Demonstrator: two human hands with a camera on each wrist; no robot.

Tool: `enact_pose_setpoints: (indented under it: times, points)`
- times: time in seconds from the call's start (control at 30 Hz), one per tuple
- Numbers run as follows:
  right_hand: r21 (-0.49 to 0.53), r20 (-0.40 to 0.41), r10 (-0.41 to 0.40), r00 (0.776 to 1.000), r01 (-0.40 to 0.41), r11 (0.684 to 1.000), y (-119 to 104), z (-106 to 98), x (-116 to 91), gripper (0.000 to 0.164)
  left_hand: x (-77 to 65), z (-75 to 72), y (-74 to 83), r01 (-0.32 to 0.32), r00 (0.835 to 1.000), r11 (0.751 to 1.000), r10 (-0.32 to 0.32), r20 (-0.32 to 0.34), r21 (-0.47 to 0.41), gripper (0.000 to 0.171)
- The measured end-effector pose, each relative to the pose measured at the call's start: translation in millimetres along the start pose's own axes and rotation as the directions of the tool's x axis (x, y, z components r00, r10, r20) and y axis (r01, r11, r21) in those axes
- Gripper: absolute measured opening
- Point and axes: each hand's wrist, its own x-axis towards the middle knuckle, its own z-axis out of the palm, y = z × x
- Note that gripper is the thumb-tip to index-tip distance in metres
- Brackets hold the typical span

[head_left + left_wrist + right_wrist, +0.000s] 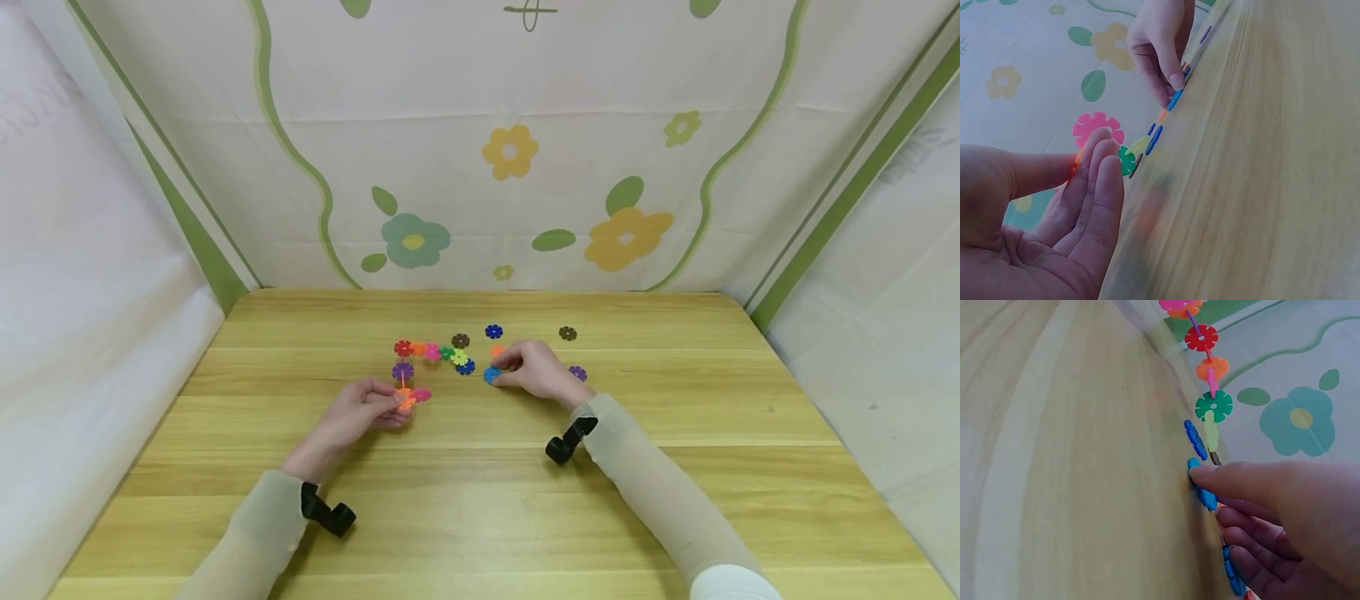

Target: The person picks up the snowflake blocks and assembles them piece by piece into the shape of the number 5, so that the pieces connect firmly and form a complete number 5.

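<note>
My left hand (365,406) pinches an orange slotted plastic disc (406,400) between thumb and fingers. That disc ends a chain of interlocked flower-shaped discs, with a pink disc (422,395) beside it. From there the chain runs through a purple disc (402,371), a red disc (402,347), then orange, pink, green (1214,407) and yellow-green (1211,430) ones. Over on the right, my right hand (536,369) pinches a light blue disc (491,375) low at the tabletop, thumb on its near side. In the right wrist view the thumb covers part of this disc.
Loose discs lie around the right hand: dark blue (466,367), brown (461,341), another dark blue (493,332), orange (498,352), brown (567,333) and purple (577,373). A printed cloth (562,167) stands behind the wooden table (480,517).
</note>
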Motion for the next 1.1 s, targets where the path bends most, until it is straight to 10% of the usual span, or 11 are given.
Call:
enact_pose_setpoints:
  times: [1.1]
  points:
    - [0.263, -0.025, 0.017, 1.0, -0.01, 0.965, -21.4, 15.0, -11.3, 0.016, -0.1, -1.3, 1.0, -0.017, 0.999, 1.0, 0.017, 0.035, 0.01, 0.028]
